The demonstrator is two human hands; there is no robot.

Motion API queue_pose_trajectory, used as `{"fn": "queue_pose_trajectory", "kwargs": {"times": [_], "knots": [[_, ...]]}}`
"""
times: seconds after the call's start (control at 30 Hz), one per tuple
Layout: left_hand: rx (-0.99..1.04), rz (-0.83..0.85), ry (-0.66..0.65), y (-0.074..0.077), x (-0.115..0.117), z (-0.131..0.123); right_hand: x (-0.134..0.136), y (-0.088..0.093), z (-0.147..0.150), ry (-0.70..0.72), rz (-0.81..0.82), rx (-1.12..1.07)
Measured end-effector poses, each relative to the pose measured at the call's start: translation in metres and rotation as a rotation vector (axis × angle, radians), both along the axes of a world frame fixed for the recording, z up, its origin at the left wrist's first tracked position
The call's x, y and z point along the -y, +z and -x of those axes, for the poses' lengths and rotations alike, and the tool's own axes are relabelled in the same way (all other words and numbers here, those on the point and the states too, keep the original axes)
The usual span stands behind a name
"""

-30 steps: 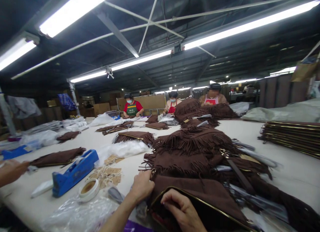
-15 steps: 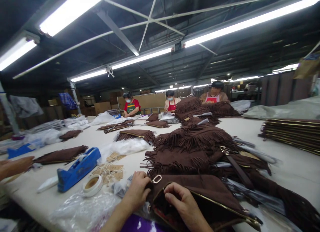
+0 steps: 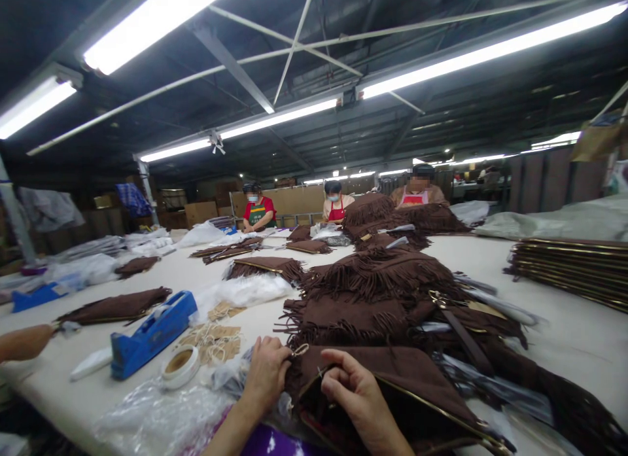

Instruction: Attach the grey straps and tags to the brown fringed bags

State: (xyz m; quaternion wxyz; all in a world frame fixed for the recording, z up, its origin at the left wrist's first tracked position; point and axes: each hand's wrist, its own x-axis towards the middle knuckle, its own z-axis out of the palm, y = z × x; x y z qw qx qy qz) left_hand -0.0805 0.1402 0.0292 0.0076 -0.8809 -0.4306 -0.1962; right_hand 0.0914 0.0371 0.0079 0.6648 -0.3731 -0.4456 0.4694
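Note:
A dark brown fringed bag lies in front of me with its gold zipper open and its dark inside showing. My left hand is closed on the bag's left corner, by a metal ring. At the left end of the opening, my right hand has curled fingers with the index finger raised. A small metal piece shows beside these fingers; what they hold is hidden. Clear plastic and something purple lie under and left of my forearms.
A blue tape dispenser, a white tape roll and tags with strings lie to the left. More fringed bags are heaped behind. Zippered pieces are stacked right. Another person's arm reaches in; several co-workers sit across.
My right index finger has lifted away from the thumb. The metal ring by my left hand has tipped over flatter. The other person's arm at left has drawn back.

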Motion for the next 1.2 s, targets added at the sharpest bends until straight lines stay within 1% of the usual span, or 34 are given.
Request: {"fn": "queue_pose_trajectory", "kwargs": {"times": [0.1, 0.17, 0.27, 0.4, 0.5, 0.6, 0.7, 0.83, 0.93, 1.03, 1.1, 1.2], "knots": [[0.136, -0.043, -0.031, 0.009, 0.004, -0.002, -0.001, 0.003, 0.001, -0.036, 0.017, -0.005], [0.21, -0.05, -0.061, 0.017, 0.012, -0.007, 0.0, 0.007, 0.003, -0.049, 0.022, -0.008], [0.237, -0.053, -0.123, 0.024, 0.028, -0.017, 0.001, 0.01, 0.004, -0.054, 0.022, -0.002], [0.213, -0.086, -0.184, 0.02, 0.041, -0.029, -0.001, 0.007, 0.001, -0.039, 0.013, 0.027], [0.205, -0.113, -0.182, 0.015, 0.043, -0.031, -0.005, -0.001, -0.003, -0.041, 0.009, 0.026], [0.212, -0.122, -0.181, 0.013, 0.044, -0.029, -0.007, -0.006, -0.004, -0.048, 0.015, 0.024], [0.214, -0.143, -0.183, 0.012, 0.046, -0.027, -0.008, -0.007, -0.002, -0.052, 0.024, 0.013], [0.22, -0.178, -0.223, 0.01, 0.05, -0.027, -0.005, -0.002, 0.003, -0.131, 0.021, -0.045], [0.285, -0.099, -0.263, 0.011, 0.055, -0.028, -0.002, 0.005, 0.003, -0.135, 0.045, -0.05], [0.439, 0.109, -0.278, 0.015, 0.057, -0.029, -0.002, 0.007, 0.002, -0.131, 0.034, -0.049], [0.51, 0.237, -0.23, 0.016, 0.057, -0.03, -0.003, 0.002, 0.002, -0.139, 0.026, -0.022], [0.468, 0.334, -0.122, 0.014, 0.053, -0.032, -0.011, -0.015, 0.002, -0.214, 0.062, 0.066]]}}
